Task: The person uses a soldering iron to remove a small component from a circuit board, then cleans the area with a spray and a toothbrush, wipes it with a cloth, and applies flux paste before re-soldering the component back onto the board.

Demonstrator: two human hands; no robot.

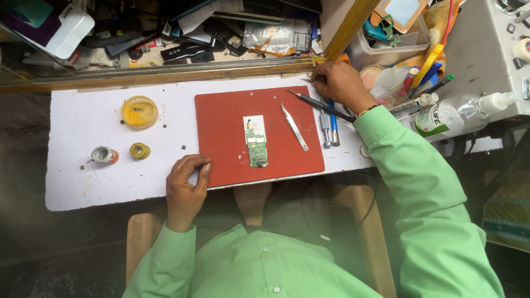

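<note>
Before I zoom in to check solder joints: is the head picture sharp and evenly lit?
Head view: the circuit board on the red mat is lit evenly but too small for joints; the green sleeve looks soft, the lower left dark.

This is a small electronics repair workshop. A white worktop (83, 182) carries a red mat (226, 154) with a bare circuit board (256, 144), tweezers (294, 127), a soldering iron (320, 105), a flux tin (139, 112) and solder spools (139, 150). Behind it, a shelf (165, 69) holds heaps of old phones and parts (210, 38).
</note>
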